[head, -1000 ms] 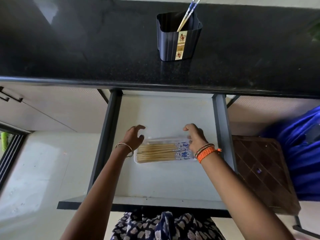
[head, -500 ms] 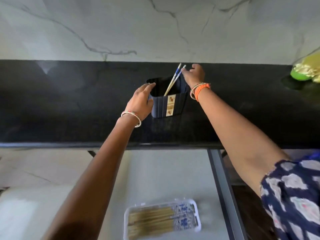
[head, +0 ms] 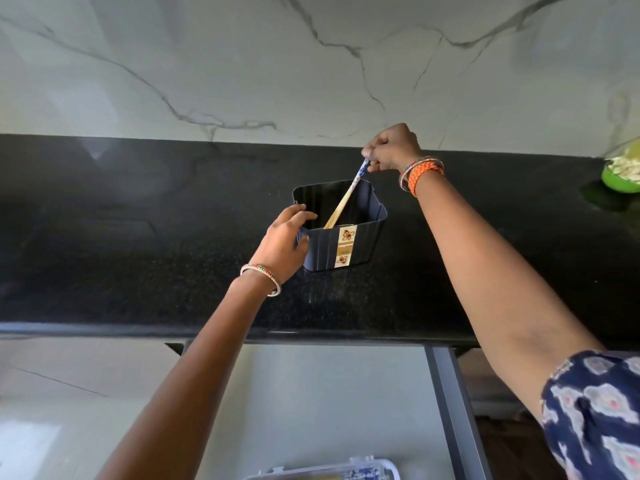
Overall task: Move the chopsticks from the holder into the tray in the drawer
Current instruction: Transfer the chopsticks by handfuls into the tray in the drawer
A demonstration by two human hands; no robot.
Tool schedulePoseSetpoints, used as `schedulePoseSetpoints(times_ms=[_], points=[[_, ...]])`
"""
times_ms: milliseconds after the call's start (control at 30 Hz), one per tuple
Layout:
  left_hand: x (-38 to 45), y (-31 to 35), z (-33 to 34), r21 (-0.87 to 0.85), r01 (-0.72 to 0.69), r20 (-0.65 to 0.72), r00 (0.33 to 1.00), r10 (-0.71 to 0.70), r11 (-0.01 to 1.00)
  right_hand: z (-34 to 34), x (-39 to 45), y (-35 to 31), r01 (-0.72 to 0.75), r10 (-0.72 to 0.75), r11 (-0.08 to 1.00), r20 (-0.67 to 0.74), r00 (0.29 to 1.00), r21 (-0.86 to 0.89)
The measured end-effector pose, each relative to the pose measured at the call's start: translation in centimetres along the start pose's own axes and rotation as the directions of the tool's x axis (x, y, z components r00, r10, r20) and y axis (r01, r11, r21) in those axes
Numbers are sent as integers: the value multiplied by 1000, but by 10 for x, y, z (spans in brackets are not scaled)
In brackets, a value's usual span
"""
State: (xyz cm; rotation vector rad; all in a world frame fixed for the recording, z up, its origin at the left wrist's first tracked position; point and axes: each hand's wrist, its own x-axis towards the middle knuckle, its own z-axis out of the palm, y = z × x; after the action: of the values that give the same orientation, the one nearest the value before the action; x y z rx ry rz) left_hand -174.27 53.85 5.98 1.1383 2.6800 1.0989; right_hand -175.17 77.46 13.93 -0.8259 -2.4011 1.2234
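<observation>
Chopsticks (head: 346, 199) — my right hand (head: 393, 148) pinching their blue patterned tops above the holder (head: 360, 245).

Item: wooden chopsticks, tilted, lower ends inside the dark ribbed holder, centre of the frame on the black surface (head: 138, 254). My right fingers (head: 372, 164) are closed on the top ends. My left hand (head: 282, 242) cups the holder's left wall, its fingers curled over the rim. Drawer (head: 329, 403) open at the bottom of the frame; clear tray (head: 377, 470) at the bottom edge — only its far rim shows. Green bowl (head: 620, 178), far right.
</observation>
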Motion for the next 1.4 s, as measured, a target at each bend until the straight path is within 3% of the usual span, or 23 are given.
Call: schedulePoseSetpoints(times_ms=[133,333,433,533,633,733,833,900,1033,1233,1400], points=[[-2,8,-3,0,20,-23,1000,-20,1000,-17,-15,-5,52,-51,998,-44,998,30],[-19,30,-17,-15,-3,-79,997,2,1000,-82,-51,-25,176,-142,980,-278,950,99],[-44,41,-27,-69,-16,-140,990,6,997,-120,-91,-20,187,-79,960,-437,896,210],[-86,39,-22,-184,59,-212,972,-98,981,-132,-147,15,151,42,937,-527,849,317],[-149,24,-4,-318,242,-168,937,-306,917,-104,-212,73,26,235,851,-425,874,524],[-223,2,23,-323,447,-59,870,-489,834,-45,-285,134,-195,429,720,-205,880,666],[-288,-19,48,-246,646,82,757,-648,723,8,-353,190,-435,584,614,-8,812,659],[-323,-32,63,-178,746,154,665,-731,642,33,-387,218,-536,628,601,65,776,593],[-362,-46,81,-172,830,215,558,-802,531,60,-424,247,-599,657,655,44,753,461],[-376,-48,90,-192,837,239,546,-803,512,85,-435,252,-549,582,790,-49,812,273],[-377,-45,89,-154,832,252,554,-793,532,102,-434,246,-542,550,832,-44,834,121]])
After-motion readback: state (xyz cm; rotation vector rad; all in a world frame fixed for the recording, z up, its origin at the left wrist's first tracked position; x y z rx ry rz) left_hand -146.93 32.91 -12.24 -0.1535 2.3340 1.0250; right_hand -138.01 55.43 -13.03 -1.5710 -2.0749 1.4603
